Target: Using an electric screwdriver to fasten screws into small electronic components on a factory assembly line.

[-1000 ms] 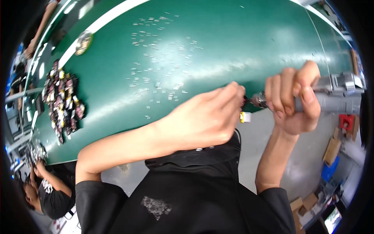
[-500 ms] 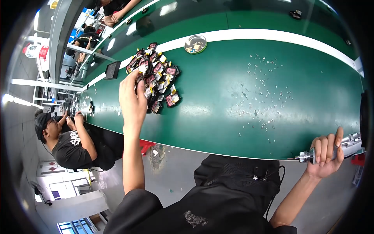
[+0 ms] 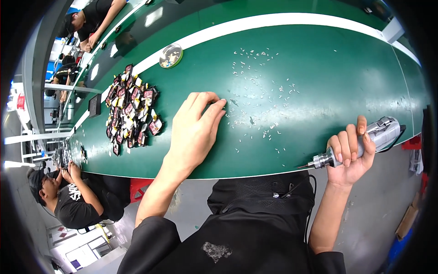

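Gripping a silver powered screwdriver [image 3: 381,133], the right hand [image 3: 349,148] closes its fingers and thumb around the tool's body near the right part of the bench [image 3: 346,86]. The slender bit [image 3: 305,166] points leftward close to the bench's near edge; whether it touches the surface cannot be told. The left hand [image 3: 196,130], reached across the near edge, is half closed, its fingers bent and the forefinger and thumb drawn near each other; whether anything small is pinched between them cannot be told. Just beside its fingertips, toward the bench's right, many slim white pieces [image 3: 269,128] lie scattered from near the white strip [image 3: 273,19] at the far side almost to the near edge. To the left of this hand, and apart from it, rests a heap of black-framed modules [image 3: 132,109] with pinkish faces and yellow and white parts. Beyond the heap, beside the white strip, stands a round dish [image 3: 178,63] holding small pale pieces; a black box [image 3: 94,105] lies to the heap's left. A co-worker [image 3: 75,208] sits at the near edge, toward the bench's left end.
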`<act>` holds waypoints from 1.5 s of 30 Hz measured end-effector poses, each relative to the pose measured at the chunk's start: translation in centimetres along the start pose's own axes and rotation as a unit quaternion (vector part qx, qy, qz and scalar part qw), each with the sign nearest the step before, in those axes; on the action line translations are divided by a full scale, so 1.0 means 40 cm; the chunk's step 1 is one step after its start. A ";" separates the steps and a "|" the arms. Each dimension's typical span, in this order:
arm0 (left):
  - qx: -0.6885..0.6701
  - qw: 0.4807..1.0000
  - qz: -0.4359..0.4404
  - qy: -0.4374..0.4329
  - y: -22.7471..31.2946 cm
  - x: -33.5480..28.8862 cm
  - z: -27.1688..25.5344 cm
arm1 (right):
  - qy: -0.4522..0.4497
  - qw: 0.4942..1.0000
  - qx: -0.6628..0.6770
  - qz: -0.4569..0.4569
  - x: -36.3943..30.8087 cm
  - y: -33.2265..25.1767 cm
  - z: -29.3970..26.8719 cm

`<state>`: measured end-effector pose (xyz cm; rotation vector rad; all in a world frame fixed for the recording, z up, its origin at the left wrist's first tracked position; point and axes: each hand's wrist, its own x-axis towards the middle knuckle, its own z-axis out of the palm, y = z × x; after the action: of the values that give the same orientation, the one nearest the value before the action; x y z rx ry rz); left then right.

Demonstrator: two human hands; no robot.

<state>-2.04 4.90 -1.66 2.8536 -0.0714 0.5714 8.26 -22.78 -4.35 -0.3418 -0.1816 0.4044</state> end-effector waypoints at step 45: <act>-0.690 0.703 -0.171 0.023 0.300 -0.090 0.081 | -0.039 0.992 -0.058 -0.101 -0.058 0.012 0.144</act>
<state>-5.25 -7.49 -3.37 1.3032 0.0376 0.2646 4.61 -21.66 0.60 -0.4170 -0.3149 0.2081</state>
